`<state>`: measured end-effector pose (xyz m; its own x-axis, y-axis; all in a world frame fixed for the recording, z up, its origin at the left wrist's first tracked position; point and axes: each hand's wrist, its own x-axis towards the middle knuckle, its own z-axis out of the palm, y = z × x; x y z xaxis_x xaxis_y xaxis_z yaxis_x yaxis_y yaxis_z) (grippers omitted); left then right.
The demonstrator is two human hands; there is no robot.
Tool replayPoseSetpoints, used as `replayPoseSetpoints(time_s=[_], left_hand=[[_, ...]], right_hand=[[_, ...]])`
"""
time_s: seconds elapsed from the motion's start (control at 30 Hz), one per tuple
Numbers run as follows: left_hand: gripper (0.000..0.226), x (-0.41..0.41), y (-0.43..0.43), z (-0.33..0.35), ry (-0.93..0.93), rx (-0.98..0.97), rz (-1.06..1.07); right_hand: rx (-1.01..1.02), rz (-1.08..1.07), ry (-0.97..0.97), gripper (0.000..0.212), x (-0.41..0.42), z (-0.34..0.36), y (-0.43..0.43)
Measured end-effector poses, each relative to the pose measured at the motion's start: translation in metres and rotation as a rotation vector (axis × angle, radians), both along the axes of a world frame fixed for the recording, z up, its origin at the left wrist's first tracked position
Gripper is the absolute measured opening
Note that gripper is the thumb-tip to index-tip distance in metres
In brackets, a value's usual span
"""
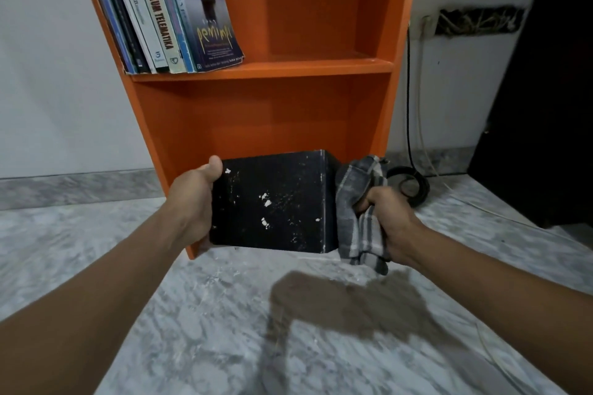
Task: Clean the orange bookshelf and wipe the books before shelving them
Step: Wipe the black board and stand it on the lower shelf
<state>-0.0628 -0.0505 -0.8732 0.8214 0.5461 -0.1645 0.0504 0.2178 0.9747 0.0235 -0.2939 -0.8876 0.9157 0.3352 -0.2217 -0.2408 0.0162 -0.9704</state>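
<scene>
Two grips: we have the left grip [192, 202] curled round the left edge of the black book [272, 202], thumb on top; the right grip [390, 221] is clenched on a grey striped cloth [354, 202]
Black book: thick as a box and speckled with white flecks, held off the floor at the centre of the frame, in front of the lowest bay of the orange bookshelf [263, 112]; we judge it a book, though no title shows
Cloth: bunched against the book's right side
Upper shelf: a row of books [167, 9] leans at the upper left of the frame
Floor: marble floor [160, 314] with a brown dusty patch [346, 305] at lower centre
Step in hand: we judge this to be the wiping of the book, with shelving not yet done
Next move: we would draw the cloth across the flecked front face while the left grip holds firm, then stand the book in a bay
</scene>
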Motion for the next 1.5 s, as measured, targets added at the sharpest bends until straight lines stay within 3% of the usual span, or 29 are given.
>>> replayPoseSetpoints(time_s=[0.1,0.17,0.3,0.4,0.5,0.57,0.63,0.7,0.83,0.97,1.03,1.1,1.2,1.33,1.4,1.5], left_hand=[[0.034,0.001,0.006,0.003,0.014,0.053,0.142],[0.03,0.002,0.008,0.003,0.006,0.082,0.197],[0.032,0.008,-0.001,0.002,-0.018,0.124,0.199],[0.028,0.011,-0.008,0.01,-0.063,0.093,0.29],[0.027,0.006,-0.001,0.018,-0.099,0.159,0.422],[0.035,0.0,0.006,0.018,-0.082,0.31,0.462],[0.041,-0.001,0.011,0.014,-0.058,0.42,0.458],[0.044,0.002,0.01,0.01,-0.031,0.486,0.441],[0.041,0.013,-0.003,0.007,-0.041,0.47,0.399],[0.043,0.017,-0.007,0.009,-0.041,0.466,0.429],[0.044,0.012,-0.001,0.009,-0.02,0.491,0.495],[0.044,0.009,0.004,0.008,0.001,0.535,0.546],[0.045,0.012,0.003,0.008,-0.005,0.551,0.553],[0.045,0.02,-0.011,0.003,-0.033,0.513,0.464],[0.044,0.026,-0.022,0.004,-0.062,0.483,0.425],[0.045,0.029,-0.033,0.005,-0.08,0.519,0.417]], right_hand=[[-0.105,-0.143,-0.204,0.019,0.011,0.009,-0.003],[-0.069,-0.222,-0.384,0.014,0.015,0.025,-0.003],[-0.079,-0.225,-0.7,0.021,0.009,0.038,0.015],[-0.114,-0.051,-0.86,0.046,-0.019,-0.004,0.018],[-0.172,0.215,-0.88,0.08,-0.052,-0.056,-0.008],[-0.189,0.298,-0.835,0.076,-0.059,-0.063,-0.021],[-0.19,0.175,-0.855,0.064,-0.047,-0.048,-0.017],[-0.219,-0.002,-0.992,0.06,-0.028,-0.012,-0.004],[-0.296,-0.075,-1.185,0.078,0.002,0.034,0.027],[-0.539,0.162,-1.207,0.092,-0.018,-0.038,0.022],[-0.599,0.394,-1.242,0.086,-0.041,-0.077,0.004],[-0.556,0.478,-1.242,0.074,-0.061,-0.083,-0.011],[-0.378,0.28,-1.23,0.049,-0.057,-0.03,-0.002],[-0.471,-0.079,-1.26,0.076,-0.009,0.038,0.039],[-0.617,-0.044,-1.222,0.082,-0.004,0.034,0.053],[-0.733,0.164,-1.27,0.089,-0.03,-0.025,0.047]])
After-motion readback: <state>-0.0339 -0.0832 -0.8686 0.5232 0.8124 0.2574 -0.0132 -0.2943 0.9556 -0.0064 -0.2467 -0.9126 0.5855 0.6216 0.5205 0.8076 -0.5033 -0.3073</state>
